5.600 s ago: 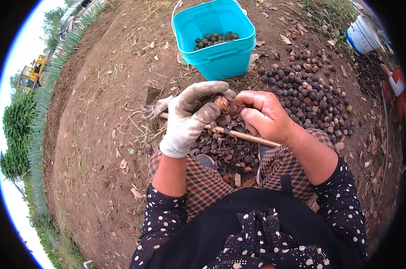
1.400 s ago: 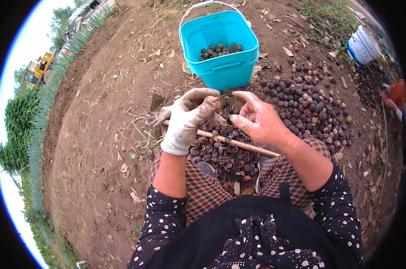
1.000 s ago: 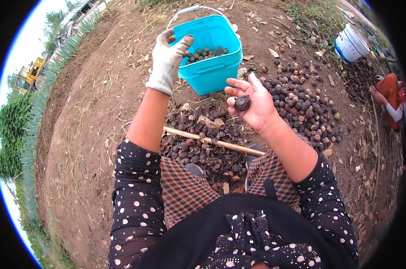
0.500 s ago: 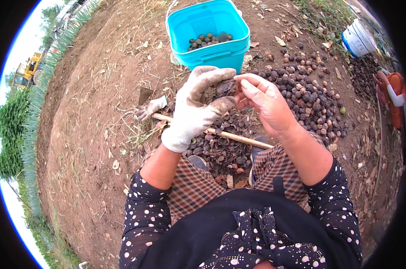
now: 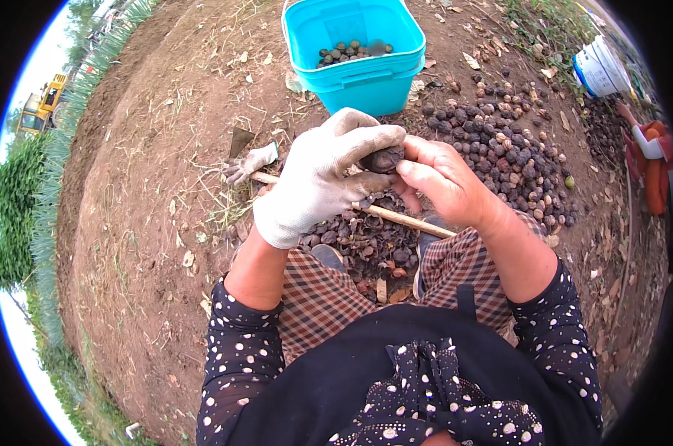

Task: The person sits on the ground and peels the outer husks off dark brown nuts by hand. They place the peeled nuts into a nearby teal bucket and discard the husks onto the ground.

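My left hand [image 5: 318, 175], in a white glove with soiled fingers, is closed around a dark walnut [image 5: 384, 159] with blackened husk. The bare thumb and fingers of my right hand [image 5: 444, 182] pinch the walnut's right side. Both hands are raised in front of a turquoise bucket [image 5: 370, 95], which has several walnuts in its bottom. Below them, dark husk scraps [image 5: 362, 256] lie between my shoes. To the right spreads a pile of walnuts [image 5: 515, 156], some black-husked, some pale and bare.
A wooden handle [image 5: 407, 219] crosses the ground over the husks, and another glove [image 5: 253, 162] lies near its left end. At far right are a white bucket [image 5: 602, 67] and another person [image 5: 654, 152]. A yellow machine [image 5: 45, 104] stands far left.
My left hand has turned, so its back shows more and its fingers cover the walnut's top. The right-hand fingers have closed further onto the walnut. Both hands have moved slightly.
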A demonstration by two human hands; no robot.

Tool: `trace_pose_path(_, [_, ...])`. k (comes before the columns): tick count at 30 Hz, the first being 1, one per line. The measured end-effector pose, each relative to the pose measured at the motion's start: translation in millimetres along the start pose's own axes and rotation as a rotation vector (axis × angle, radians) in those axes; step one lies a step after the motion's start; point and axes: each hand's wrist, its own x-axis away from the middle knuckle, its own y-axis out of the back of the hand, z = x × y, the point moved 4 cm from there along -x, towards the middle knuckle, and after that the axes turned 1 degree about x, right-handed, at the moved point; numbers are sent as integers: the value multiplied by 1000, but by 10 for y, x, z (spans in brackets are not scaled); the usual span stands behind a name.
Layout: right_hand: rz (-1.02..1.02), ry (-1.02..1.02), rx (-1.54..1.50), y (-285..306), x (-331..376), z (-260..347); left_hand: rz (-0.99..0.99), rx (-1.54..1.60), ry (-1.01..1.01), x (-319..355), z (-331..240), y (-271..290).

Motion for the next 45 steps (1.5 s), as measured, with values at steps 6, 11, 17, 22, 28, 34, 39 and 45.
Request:
trace_pose_path(6, [24,-119,-239,-65,37,-64,51,-58,-50,84,38,-62])
trace_pose_path(11, [-72,-179,-400,-144,46,-271,48,-85,-21,23,-103,-101])
trace_pose_path(17, [-58,-103,-259,-34,48,-63,12,526,354,67,95,-52])
trace_pose_path(22, [-60,-22,-140,-26,55,-23,36,619,412,81,90,-108])
trace_pose_path(28, [-140,55,21,27,44,-97,82,165,82,-3,11,-174])
trace_pose_path(34, [-77,-76,-100,6,44,-167,60,97,81,71,53,-259])
trace_pose_path(39, [-41,-149,-212,41,53,-180,20,21,-53,42,-13,-299])
trace_pose_path(45, [-63,-42,-82,1,63,-127,-85,705,574,153,82,-322])
